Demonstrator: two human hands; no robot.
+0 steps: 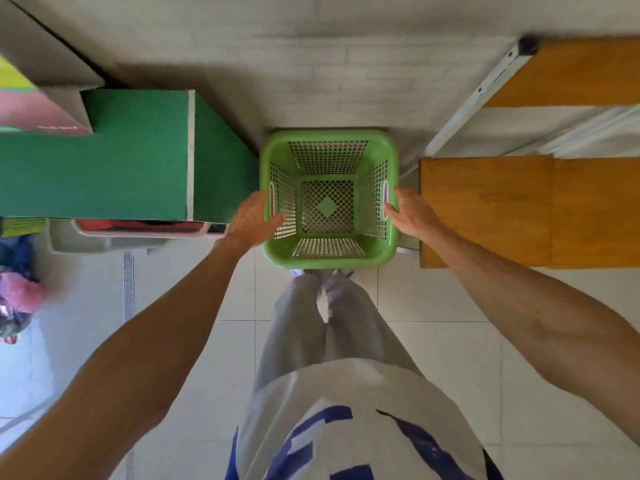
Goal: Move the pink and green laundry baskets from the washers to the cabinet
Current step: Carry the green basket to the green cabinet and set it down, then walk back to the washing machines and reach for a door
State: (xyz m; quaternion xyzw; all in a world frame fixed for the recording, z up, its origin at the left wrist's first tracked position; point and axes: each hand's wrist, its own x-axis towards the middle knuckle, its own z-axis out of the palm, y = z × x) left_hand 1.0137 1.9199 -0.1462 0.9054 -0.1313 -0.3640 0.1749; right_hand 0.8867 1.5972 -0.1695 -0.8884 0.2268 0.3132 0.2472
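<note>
View straight down a person's body: white shirt with blue marks, grey trousers, pale tiled floor [433, 341]. Both bare arms reach forward. The left hand [251, 218] and right hand [412, 211] rest open against opposite rims of the green laundry basket [329, 259], fingers loose beside its pink-lined handle slots, not closed around anything. The basket is empty and stands between a green cabinet [131, 157] and a wooden surface [519, 209]. A pink basket [142, 230] holding dark and red cloth sits left, beneath the cabinet's edge.
</note>
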